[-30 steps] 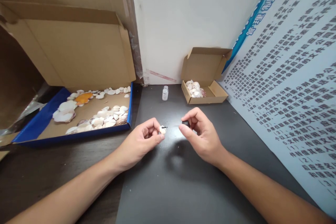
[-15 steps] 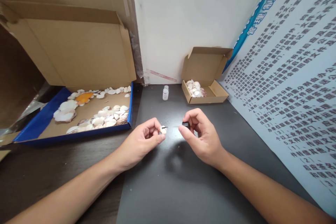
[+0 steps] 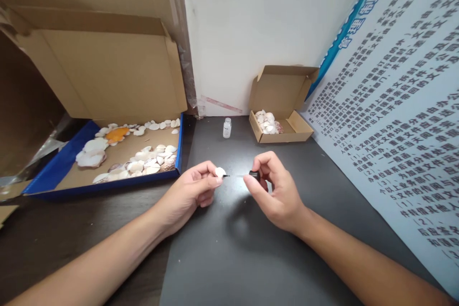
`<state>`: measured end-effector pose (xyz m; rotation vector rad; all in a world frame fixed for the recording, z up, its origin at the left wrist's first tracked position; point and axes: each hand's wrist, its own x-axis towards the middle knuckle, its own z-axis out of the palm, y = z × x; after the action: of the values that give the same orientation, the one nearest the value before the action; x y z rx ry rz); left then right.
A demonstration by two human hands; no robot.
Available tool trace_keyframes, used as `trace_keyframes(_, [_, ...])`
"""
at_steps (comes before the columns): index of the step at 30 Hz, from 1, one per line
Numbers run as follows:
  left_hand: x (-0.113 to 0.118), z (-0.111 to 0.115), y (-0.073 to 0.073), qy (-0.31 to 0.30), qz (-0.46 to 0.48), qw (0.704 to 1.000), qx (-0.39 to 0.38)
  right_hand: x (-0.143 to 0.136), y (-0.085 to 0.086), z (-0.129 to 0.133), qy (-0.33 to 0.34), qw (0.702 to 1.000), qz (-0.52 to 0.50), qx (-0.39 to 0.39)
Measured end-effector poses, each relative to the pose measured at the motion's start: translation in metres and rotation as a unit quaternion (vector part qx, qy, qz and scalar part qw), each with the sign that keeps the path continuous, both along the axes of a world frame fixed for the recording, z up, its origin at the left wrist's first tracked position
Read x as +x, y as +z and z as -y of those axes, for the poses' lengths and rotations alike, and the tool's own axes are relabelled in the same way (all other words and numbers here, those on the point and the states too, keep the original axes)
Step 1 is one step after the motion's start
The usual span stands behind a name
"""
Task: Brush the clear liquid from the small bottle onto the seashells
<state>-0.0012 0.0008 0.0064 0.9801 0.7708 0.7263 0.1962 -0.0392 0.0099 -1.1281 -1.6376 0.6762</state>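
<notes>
A small white seashell point(image 3: 220, 171) is pinched between the thumb and fingers of my left hand point(image 3: 195, 185). My right hand point(image 3: 274, 184) grips the black cap of a brush applicator point(image 3: 254, 175). Its thin clear stem reaches left, and the dark brush tip is at the shell's lower right edge; whether it touches cannot be made out. Behind my hands, a small clear glass bottle point(image 3: 227, 129) stands upright with no cap on it.
At left, an open blue-edged cardboard box point(image 3: 124, 147) holds several shells, one of them orange. A smaller open cardboard box point(image 3: 286, 138) with shells stands at the back right. A white panel point(image 3: 233, 33) and a printed poster point(image 3: 405, 119) border the dark table point(image 3: 229, 258).
My left hand has turned the shell, so its ribbed outer side now shows above the brush tip. My right hand keeps its hold on the applicator, almost in place.
</notes>
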Motion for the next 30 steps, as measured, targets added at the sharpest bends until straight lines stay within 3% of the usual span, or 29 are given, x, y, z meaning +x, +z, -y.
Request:
trace_keyframes(8, [-0.0016, 0.0004, 0.0041, 0.020, 0.037, 0.998, -0.057, -0.0016, -0.0016, -0.0008, 0.002, 1.000, -0.009, -0.005])
trace_keyframes(11, [-0.0010, 0.0005, 0.0045, 0.019, 0.036, 0.998, -0.053, -0.0025, -0.0020, 0.0007, -0.017, 1.000, -0.005, -0.010])
trace_keyframes(17, [0.0012, 0.0019, 0.0054, 0.024, 0.011, 0.999, -0.033, -0.0024, -0.0025, 0.0046, 0.015, 1.000, 0.003, 0.006])
trace_keyframes(30, [0.0027, 0.0018, 0.0029, 0.014, -0.010, 1.000, 0.000, -0.0055, 0.0003, 0.0044, -0.023, 0.999, 0.022, 0.022])
